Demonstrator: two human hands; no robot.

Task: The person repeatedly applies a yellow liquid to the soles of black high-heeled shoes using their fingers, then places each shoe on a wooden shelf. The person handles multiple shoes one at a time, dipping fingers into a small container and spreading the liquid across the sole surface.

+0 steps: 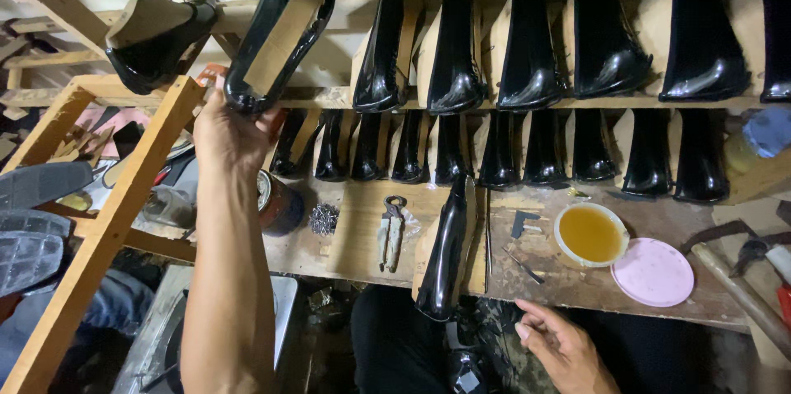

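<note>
Black patent-leather shoe upper (280,27) in left hand (231,134): high gloss, pale matt insole board. Long raw-wood workbench (362,237): rough, stained. Grey metal pincers (391,233) looked dull. Round pink plastic lid (653,272) was matt; amber glue (590,234) shone wet.

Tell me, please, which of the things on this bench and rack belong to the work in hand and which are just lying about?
In hand:
- left hand gripping a glossy black shoe at the rack
- right hand empty, open at the bench edge
- black shoe on the bench, nearest it

Lying about:
- pincers
- tub of yellow glue
- pink lid
- pile of tacks
- rows of black shoes
</note>
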